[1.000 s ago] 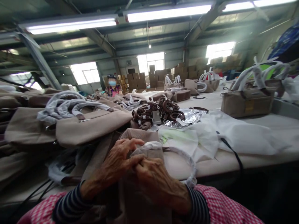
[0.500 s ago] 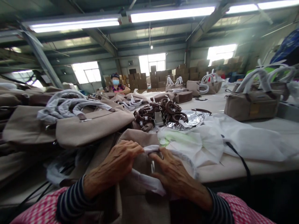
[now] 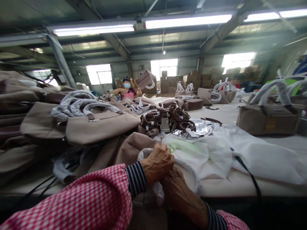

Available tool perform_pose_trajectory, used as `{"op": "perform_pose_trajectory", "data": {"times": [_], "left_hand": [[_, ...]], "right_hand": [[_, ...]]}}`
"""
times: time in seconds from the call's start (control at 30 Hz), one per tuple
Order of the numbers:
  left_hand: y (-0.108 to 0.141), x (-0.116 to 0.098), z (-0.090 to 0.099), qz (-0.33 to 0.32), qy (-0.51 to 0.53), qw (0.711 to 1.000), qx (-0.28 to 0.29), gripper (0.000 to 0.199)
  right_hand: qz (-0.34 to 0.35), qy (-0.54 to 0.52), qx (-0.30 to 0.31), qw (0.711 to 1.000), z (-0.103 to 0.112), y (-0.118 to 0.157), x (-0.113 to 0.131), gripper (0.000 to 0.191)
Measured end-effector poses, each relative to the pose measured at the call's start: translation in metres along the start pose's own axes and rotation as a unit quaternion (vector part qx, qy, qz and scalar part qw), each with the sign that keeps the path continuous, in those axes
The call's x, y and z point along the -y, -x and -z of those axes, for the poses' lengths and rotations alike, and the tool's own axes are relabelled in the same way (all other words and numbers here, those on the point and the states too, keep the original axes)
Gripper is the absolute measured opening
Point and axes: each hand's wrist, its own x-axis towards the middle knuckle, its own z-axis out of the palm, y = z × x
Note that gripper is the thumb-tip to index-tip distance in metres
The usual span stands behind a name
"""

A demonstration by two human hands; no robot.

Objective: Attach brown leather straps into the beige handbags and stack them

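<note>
A beige ribbed handbag (image 3: 134, 147) lies in front of me at the table edge, its handle (image 3: 144, 155) wrapped in white material. My left hand (image 3: 158, 161) is closed at the bag's right side, fingers bent down. Just below and touching it, my right hand (image 3: 177, 185) is closed too. Both grip the bag, but the exact part between their fingers is hidden. A loop of wrapped handle hangs beneath my left wrist. To the right of my hands, a white cloth bag (image 3: 199, 147) with a green patch lies flat.
Handbags (image 3: 100, 126) are piled at the left. Brown straps (image 3: 168, 118) lie heaped ahead beside silver foil (image 3: 203, 126). One finished-looking handbag (image 3: 268, 116) stands at right. Across the table a masked co-worker (image 3: 127, 91) is beside a raised handbag (image 3: 145, 80). A black cord (image 3: 249, 169) hangs over the edge.
My left hand has moved right to meet my right hand, which has shifted lower. The wrapped handle has slipped from between my fingers. Across the table, a handbag now appears raised beside the co-worker.
</note>
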Motion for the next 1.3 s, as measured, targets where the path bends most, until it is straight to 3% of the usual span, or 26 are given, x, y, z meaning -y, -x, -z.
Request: {"op": "perform_pose_trajectory", "data": {"times": [0.1,0.2,0.33,0.47,0.6,0.7,0.77,0.93,1.03,1.13,1.3], "left_hand": [[0.018,0.025,-0.013,0.016,-0.003,1.000,0.015,0.023],[0.027,0.036,-0.011,0.036,-0.012,0.999,0.016,0.023],[0.008,0.028,-0.009,0.059,0.021,0.998,-0.016,0.032],[-0.023,0.039,-0.022,0.194,0.128,0.973,0.003,0.031],[-0.038,0.065,-0.040,0.270,0.200,0.942,0.027,0.040],[-0.036,0.075,-0.048,0.304,0.258,0.917,0.024,0.040],[-0.031,0.079,-0.048,0.321,0.289,0.902,0.002,0.038],[-0.013,0.088,-0.039,0.321,0.346,0.879,-0.070,0.033],[-0.005,0.095,-0.037,0.306,0.378,0.867,-0.105,0.035],[-0.002,0.099,-0.039,0.288,0.387,0.867,-0.123,0.031],[-0.002,0.098,-0.040,0.276,0.401,0.864,-0.128,0.030]], "right_hand": [[-0.036,-0.012,0.017,0.999,0.025,-0.023,0.010,0.057],[-0.055,-0.007,0.014,0.998,0.040,-0.036,0.020,0.045],[-0.042,0.027,0.010,0.999,0.028,-0.035,0.020,0.050],[-0.054,0.051,0.056,0.996,0.023,-0.031,0.019,0.049],[-0.072,0.016,0.073,0.995,0.048,-0.031,0.026,0.049],[-0.080,-0.083,0.088,0.989,0.076,-0.037,0.022,0.025],[-0.110,-0.154,0.060,0.980,0.093,-0.043,0.007,0.020],[-0.199,-0.229,-0.101,0.947,0.113,-0.075,-0.050,0.018],[-0.207,-0.341,-0.044,0.916,0.114,-0.104,-0.064,0.030],[-0.206,-0.441,0.016,0.874,0.111,-0.127,-0.063,0.035],[-0.223,-0.489,0.040,0.842,0.110,-0.132,-0.067,0.024]]}}
